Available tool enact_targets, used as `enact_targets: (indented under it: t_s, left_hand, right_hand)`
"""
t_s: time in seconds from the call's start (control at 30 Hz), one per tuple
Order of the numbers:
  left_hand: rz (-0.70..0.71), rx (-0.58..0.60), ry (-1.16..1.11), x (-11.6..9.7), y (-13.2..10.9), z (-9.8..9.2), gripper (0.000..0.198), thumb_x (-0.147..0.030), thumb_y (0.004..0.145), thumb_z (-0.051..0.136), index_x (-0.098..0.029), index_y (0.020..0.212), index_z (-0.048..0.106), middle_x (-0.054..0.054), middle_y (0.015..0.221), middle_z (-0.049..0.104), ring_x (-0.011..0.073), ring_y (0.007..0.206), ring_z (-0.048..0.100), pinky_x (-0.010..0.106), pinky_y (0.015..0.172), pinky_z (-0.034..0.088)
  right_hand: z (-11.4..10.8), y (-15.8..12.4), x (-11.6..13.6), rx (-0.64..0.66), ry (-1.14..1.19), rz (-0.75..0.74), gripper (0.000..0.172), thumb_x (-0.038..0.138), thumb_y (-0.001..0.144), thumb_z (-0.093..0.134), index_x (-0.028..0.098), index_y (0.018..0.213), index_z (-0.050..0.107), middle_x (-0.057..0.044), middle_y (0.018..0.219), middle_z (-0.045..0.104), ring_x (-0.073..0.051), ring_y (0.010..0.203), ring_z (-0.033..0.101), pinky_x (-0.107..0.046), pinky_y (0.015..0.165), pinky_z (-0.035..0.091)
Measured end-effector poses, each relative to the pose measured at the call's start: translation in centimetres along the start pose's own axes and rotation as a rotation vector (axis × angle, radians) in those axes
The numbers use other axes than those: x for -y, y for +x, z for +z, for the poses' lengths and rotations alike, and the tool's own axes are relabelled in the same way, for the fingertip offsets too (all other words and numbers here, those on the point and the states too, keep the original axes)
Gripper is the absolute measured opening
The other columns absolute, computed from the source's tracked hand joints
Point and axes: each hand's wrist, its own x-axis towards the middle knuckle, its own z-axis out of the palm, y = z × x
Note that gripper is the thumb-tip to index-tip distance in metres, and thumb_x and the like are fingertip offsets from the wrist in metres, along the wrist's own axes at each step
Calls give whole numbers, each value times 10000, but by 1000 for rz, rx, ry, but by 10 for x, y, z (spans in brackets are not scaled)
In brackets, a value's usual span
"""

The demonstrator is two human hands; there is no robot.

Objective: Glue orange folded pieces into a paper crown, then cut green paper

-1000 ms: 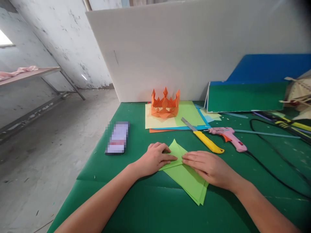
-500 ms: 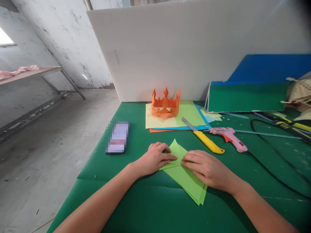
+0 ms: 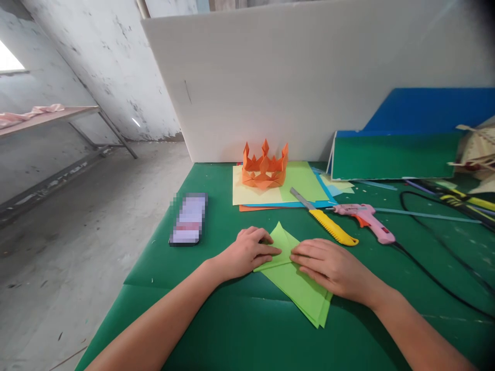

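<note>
A folded sheet of light green paper (image 3: 297,288) lies on the green table, one pointed corner up and several layered corners toward me. My left hand (image 3: 251,252) rests on its upper left part with fingers apart, the fingertips pressing on the paper. From the right, my right hand (image 3: 328,265) lies flat over the right edge, fingers stretched out and touching the sheet near the middle crease. Part of the paper's right side is hidden under this hand. Just beyond it is a yellow utility knife (image 3: 332,226) with its blade out.
An orange paper crown (image 3: 265,170) stands on stacked coloured sheets (image 3: 305,180) before a white board (image 3: 263,77). A pink glue gun (image 3: 365,219) with a black cord lies right. A phone (image 3: 189,219) is at left, near the table's edge. Green and blue boards (image 3: 394,154) stand behind.
My right hand has slid very slightly to the right along the paper. My left hand stays in place on the sheet.
</note>
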Motion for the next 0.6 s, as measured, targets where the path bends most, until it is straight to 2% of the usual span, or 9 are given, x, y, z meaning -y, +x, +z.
enact_targets:
  t_s: [0.3, 0.6]
  left_hand:
    - [-5, 9, -6, 1, 1, 1, 298, -326, 955, 481, -312, 1199, 652, 53, 1129, 566, 212, 1069, 496, 379, 998, 345]
    - [-21, 9, 4, -3, 2, 0, 288, -320, 962, 468, -318, 1185, 651, 46, 1105, 568, 208, 1064, 494, 379, 1000, 339]
  right_hand:
    - [2, -2, -2, 43, 25, 30, 288, 213, 948, 476, 220, 1181, 643, -89, 1173, 651, -238, 1104, 573, -417, 917, 497]
    - [-1, -1, 0, 42, 2, 5, 293, 213, 949, 464, 216, 1179, 646, -94, 1150, 662, -239, 1078, 593, -411, 891, 513]
